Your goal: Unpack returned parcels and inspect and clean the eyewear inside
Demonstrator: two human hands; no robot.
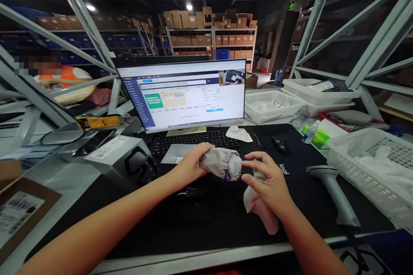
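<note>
A small grey drawstring pouch (217, 162) with a gathered mouth and a dark blue cord is gripped by my left hand (192, 164), above the black desk mat. The pouch's mouth points right, and whatever fills it is hidden. My right hand (266, 180) has its fingers apart, the tips at or very near the mouth. Behind and below that hand is a pale, soft-looking wrap (263, 212); whether the hand touches it I cannot tell. On the mat at the left, a black rounded object (140, 163) stands against a grey box (112, 154) with a label.
A monitor (187, 94) stands behind a black keyboard (190, 138). To the right are a mouse (280, 144), a barcode scanner (334, 193) and white plastic baskets (361, 144). Metal rack struts flank the desk. Another person (64, 79) works at far left.
</note>
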